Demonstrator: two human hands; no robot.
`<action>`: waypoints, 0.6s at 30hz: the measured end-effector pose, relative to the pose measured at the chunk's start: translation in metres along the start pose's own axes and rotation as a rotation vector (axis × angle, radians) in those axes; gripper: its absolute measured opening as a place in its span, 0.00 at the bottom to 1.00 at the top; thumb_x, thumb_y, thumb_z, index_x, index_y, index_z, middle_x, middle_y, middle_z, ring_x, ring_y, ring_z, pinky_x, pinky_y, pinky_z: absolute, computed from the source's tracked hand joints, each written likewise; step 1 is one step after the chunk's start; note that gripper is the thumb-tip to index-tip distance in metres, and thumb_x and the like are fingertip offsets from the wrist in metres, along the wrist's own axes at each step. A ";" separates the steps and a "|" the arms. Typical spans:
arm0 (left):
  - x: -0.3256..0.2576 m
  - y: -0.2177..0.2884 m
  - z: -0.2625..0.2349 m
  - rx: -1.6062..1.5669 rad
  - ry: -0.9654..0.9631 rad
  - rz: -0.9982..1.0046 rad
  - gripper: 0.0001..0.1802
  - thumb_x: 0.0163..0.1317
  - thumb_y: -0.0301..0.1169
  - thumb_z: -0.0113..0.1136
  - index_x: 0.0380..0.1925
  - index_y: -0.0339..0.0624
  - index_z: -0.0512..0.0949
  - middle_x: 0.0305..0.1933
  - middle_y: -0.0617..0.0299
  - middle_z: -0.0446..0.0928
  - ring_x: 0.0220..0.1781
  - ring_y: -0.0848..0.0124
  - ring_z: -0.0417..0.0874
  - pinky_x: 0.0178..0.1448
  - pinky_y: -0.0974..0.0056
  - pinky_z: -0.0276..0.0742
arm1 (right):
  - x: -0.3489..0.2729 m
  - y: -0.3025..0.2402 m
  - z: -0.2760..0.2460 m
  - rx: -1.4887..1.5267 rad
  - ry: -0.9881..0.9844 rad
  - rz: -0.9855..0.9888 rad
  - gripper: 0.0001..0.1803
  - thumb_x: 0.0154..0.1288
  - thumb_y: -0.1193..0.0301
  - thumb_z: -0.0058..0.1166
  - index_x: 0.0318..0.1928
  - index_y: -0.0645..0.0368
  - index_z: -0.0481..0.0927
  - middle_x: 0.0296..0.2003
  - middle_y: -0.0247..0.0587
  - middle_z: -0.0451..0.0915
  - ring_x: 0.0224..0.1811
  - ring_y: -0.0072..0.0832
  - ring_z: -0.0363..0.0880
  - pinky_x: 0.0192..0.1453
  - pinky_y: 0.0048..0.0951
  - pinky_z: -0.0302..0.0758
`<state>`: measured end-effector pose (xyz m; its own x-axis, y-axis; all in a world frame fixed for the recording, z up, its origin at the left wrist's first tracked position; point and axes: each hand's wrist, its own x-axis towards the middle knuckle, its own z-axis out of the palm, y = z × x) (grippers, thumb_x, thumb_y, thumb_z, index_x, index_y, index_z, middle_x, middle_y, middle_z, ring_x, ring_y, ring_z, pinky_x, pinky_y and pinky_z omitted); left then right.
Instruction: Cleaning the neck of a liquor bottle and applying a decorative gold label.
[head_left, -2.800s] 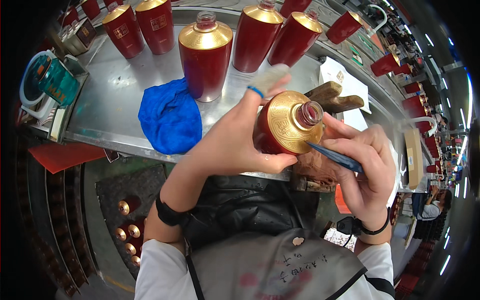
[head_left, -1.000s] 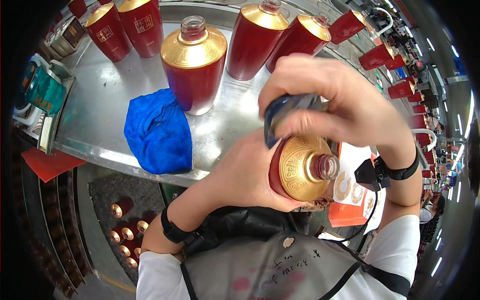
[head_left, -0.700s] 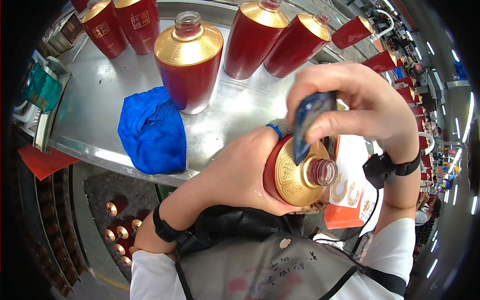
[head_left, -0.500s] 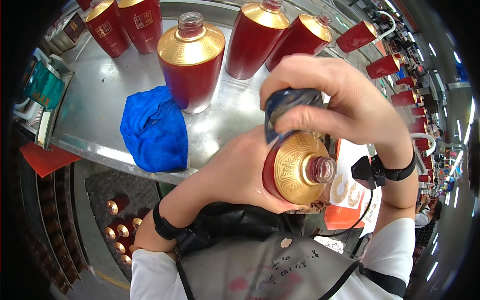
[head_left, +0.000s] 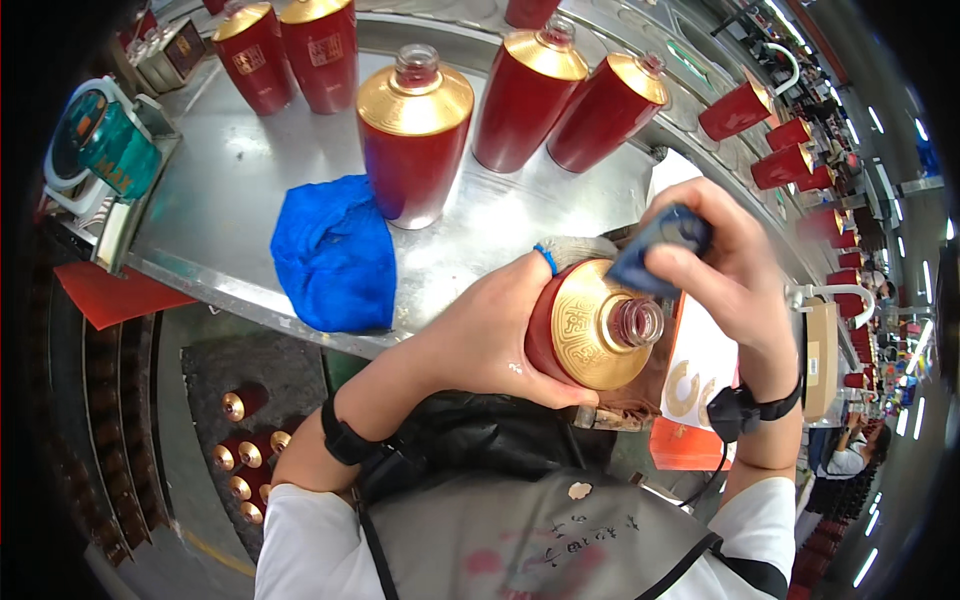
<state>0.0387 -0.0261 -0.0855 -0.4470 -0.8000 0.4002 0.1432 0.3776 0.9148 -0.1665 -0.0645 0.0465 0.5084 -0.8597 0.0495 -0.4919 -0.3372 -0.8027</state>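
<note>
My left hand (head_left: pixel 490 330) is wrapped round a dark red bottle (head_left: pixel 590 325) with a patterned gold shoulder and an uncapped clear glass neck, tilted toward the right. A grey knitted piece (head_left: pixel 580 253) with a blue edge shows by this hand's fingers; how it is worn or held cannot be made out. Pinched in my right hand (head_left: pixel 720 255) is a folded dark blue cloth (head_left: pixel 655 248), just above the bottle's shoulder by the neck; whether it touches is unclear. A bright blue cloth (head_left: pixel 335 255) lies crumpled on the metal table, beside a standing red bottle (head_left: pixel 415 150).
More red and gold bottles (head_left: pixel 530 95) stand along the far side of the metal table (head_left: pixel 220 190). A teal tape dispenser (head_left: pixel 115 150) sits at its left end. Several bottles (head_left: pixel 250 455) stand low at left. A line of bottles (head_left: pixel 780 165) runs along the right.
My right hand has moved right and slightly down with the dark blue cloth, from the bottle's far side toward its neck. The left hand still holds the bottle. The whole view has shifted a little.
</note>
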 end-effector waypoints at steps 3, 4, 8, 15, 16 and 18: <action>0.000 0.012 -0.002 0.028 0.003 -0.020 0.54 0.36 0.42 0.84 0.64 0.38 0.65 0.57 0.51 0.76 0.58 0.57 0.80 0.63 0.60 0.74 | -0.010 0.010 -0.008 -0.383 0.267 0.142 0.11 0.63 0.73 0.64 0.43 0.63 0.78 0.37 0.32 0.77 0.41 0.19 0.74 0.48 0.22 0.71; -0.002 0.018 -0.005 -0.076 -0.003 -0.037 0.54 0.38 0.42 0.84 0.65 0.38 0.65 0.59 0.52 0.75 0.60 0.60 0.79 0.64 0.60 0.73 | -0.017 0.013 -0.014 -0.282 0.298 0.015 0.10 0.63 0.74 0.63 0.43 0.63 0.77 0.36 0.31 0.76 0.40 0.18 0.73 0.47 0.21 0.71; -0.013 0.053 -0.040 0.049 0.147 0.070 0.64 0.29 0.39 0.86 0.69 0.36 0.60 0.61 0.52 0.73 0.63 0.64 0.75 0.67 0.58 0.71 | -0.069 0.022 -0.036 0.015 0.447 0.082 0.12 0.65 0.75 0.60 0.47 0.60 0.76 0.36 0.27 0.73 0.38 0.12 0.69 0.43 0.15 0.66; -0.004 0.134 -0.149 0.117 0.681 0.455 0.51 0.53 0.57 0.70 0.69 0.35 0.62 0.64 0.50 0.73 0.64 0.54 0.77 0.69 0.50 0.73 | -0.160 0.051 -0.074 0.202 0.776 0.059 0.17 0.68 0.77 0.56 0.56 0.61 0.74 0.43 0.28 0.73 0.42 0.10 0.70 0.50 0.13 0.66; -0.001 0.142 -0.166 0.173 0.684 0.441 0.47 0.54 0.50 0.71 0.68 0.36 0.63 0.63 0.51 0.73 0.63 0.57 0.77 0.69 0.52 0.73 | -0.171 0.057 -0.078 0.175 0.796 0.068 0.17 0.69 0.77 0.55 0.57 0.61 0.74 0.44 0.29 0.74 0.42 0.11 0.71 0.50 0.13 0.67; 0.005 0.143 -0.191 0.256 0.699 0.395 0.41 0.55 0.37 0.72 0.66 0.37 0.65 0.62 0.54 0.74 0.62 0.63 0.78 0.67 0.57 0.74 | -0.192 0.070 -0.085 0.208 0.809 0.068 0.18 0.71 0.78 0.53 0.59 0.62 0.73 0.47 0.30 0.75 0.44 0.11 0.73 0.51 0.14 0.70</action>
<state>0.2252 -0.0655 0.0577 0.2553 -0.6595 0.7071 -0.0677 0.7173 0.6934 -0.3586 0.0448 0.0313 -0.2209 -0.9126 0.3441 -0.3222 -0.2647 -0.9089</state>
